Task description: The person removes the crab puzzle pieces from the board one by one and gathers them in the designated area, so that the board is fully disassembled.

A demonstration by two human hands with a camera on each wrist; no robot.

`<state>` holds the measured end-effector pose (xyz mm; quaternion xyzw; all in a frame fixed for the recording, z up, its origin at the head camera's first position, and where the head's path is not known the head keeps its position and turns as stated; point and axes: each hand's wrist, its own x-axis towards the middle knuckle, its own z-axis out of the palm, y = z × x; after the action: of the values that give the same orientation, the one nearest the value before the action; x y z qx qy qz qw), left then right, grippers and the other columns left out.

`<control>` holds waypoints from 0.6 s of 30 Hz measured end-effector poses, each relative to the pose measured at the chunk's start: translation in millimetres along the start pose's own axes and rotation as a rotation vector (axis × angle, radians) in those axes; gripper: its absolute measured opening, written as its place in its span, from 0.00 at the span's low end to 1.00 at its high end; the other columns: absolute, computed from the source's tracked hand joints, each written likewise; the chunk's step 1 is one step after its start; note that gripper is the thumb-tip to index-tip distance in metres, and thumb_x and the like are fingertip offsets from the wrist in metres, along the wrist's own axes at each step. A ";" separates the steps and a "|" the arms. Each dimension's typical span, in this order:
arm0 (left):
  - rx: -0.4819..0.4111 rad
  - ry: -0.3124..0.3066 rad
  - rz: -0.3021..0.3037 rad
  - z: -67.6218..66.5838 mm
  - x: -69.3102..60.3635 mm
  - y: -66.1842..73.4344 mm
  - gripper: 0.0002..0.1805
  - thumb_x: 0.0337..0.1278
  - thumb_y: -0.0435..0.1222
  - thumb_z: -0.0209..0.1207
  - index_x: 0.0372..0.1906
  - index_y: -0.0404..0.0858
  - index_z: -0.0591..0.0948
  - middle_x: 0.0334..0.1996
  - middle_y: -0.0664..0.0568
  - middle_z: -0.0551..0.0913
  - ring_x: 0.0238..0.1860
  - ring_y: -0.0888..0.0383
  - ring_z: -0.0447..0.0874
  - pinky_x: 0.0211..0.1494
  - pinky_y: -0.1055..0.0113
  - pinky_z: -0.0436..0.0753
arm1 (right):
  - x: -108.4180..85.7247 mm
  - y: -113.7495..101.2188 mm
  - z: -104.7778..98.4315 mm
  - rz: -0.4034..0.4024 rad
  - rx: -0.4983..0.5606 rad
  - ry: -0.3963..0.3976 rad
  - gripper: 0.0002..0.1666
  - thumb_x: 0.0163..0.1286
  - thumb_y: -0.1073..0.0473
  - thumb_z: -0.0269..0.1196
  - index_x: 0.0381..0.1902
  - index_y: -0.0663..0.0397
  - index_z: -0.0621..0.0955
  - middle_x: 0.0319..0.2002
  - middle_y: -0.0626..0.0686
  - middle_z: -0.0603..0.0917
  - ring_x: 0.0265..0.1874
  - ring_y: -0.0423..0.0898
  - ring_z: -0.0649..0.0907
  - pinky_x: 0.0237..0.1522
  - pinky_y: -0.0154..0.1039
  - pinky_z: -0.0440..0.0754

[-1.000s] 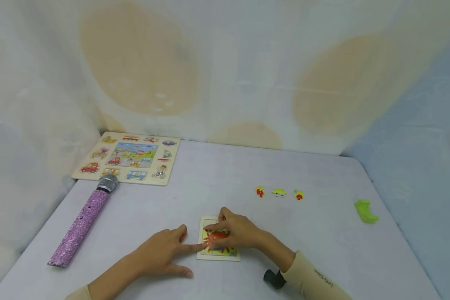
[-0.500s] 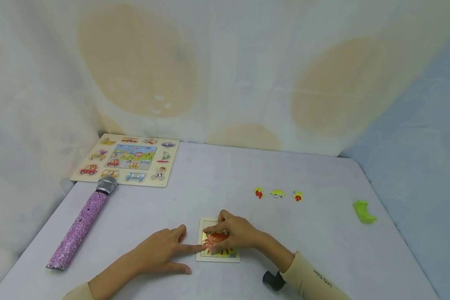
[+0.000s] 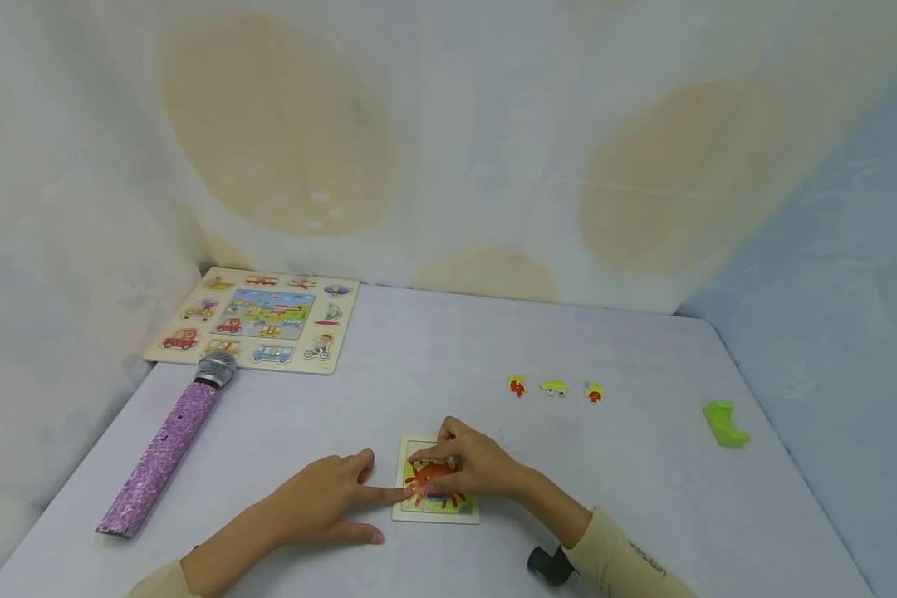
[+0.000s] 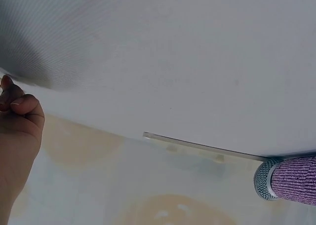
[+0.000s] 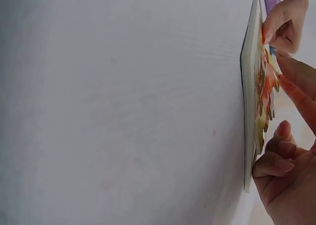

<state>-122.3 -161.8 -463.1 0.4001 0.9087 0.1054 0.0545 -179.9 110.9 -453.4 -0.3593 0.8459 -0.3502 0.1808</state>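
Observation:
A small framed crab jigsaw puzzle lies on the table between the hands. The right hand is over its right side, thumb and forefinger pinching a red crab puzzle piece. In the right wrist view, the crab pieces stand up unevenly above the board, and curled fingers of the right hand rest against the board's near end. From the left, the left hand reaches in with its straight forefinger touching the crab picture's left edge. Fingers of the right hand hide part of the picture.
Three loose puzzle pieces lie in a row behind the right hand. A purple glittery microphone and a vehicle peg puzzle are on the left. A green curved piece is far right; a black object sits by the right sleeve.
The right hand's thumb and forefinger have shifted very slightly over the crab picture. The left forefinger stays at the left edge. The whole view drifts a little.

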 end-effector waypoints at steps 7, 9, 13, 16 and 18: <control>-0.001 0.020 0.009 -0.1 -1.1 0.6 0.29 0.60 0.68 0.50 0.66 0.70 0.73 0.40 0.58 0.70 0.27 0.67 0.61 0.32 0.73 0.67 | 7.2 -1.0 3.4 0.039 -0.105 -0.038 0.28 0.60 0.45 0.72 0.59 0.36 0.83 0.37 0.44 0.68 0.29 0.37 0.64 0.29 0.28 0.61; -0.003 0.018 0.006 0.6 -1.4 0.8 0.29 0.61 0.68 0.50 0.66 0.70 0.72 0.40 0.58 0.70 0.27 0.67 0.61 0.32 0.72 0.68 | 8.8 -2.5 2.9 0.049 -0.136 -0.056 0.29 0.58 0.42 0.73 0.59 0.34 0.83 0.37 0.43 0.67 0.29 0.36 0.63 0.28 0.29 0.60; -0.006 0.018 0.006 1.8 -1.6 0.8 0.29 0.61 0.68 0.50 0.66 0.70 0.72 0.40 0.58 0.70 0.28 0.67 0.62 0.33 0.71 0.69 | 10.0 -3.1 2.3 0.040 -0.194 -0.070 0.32 0.55 0.38 0.74 0.59 0.32 0.83 0.37 0.42 0.66 0.29 0.36 0.63 0.29 0.29 0.60; -0.005 0.010 0.001 0.9 -1.9 1.6 0.29 0.61 0.68 0.50 0.67 0.70 0.72 0.41 0.57 0.70 0.28 0.67 0.62 0.33 0.71 0.69 | 9.9 -1.7 2.4 0.030 -0.215 -0.068 0.32 0.55 0.36 0.73 0.59 0.31 0.83 0.37 0.42 0.66 0.30 0.36 0.64 0.29 0.29 0.60; -0.002 0.000 -0.003 0.1 -1.7 2.3 0.29 0.61 0.68 0.49 0.67 0.71 0.71 0.42 0.56 0.71 0.28 0.66 0.62 0.33 0.71 0.69 | 9.3 -0.6 2.2 0.023 -0.211 -0.059 0.32 0.55 0.37 0.73 0.59 0.31 0.83 0.38 0.42 0.66 0.31 0.36 0.65 0.30 0.28 0.61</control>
<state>-119.4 -161.5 -462.7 0.3986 0.9092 0.1065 0.0550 -184.6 102.8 -454.9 -0.3767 0.8765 -0.2464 0.1708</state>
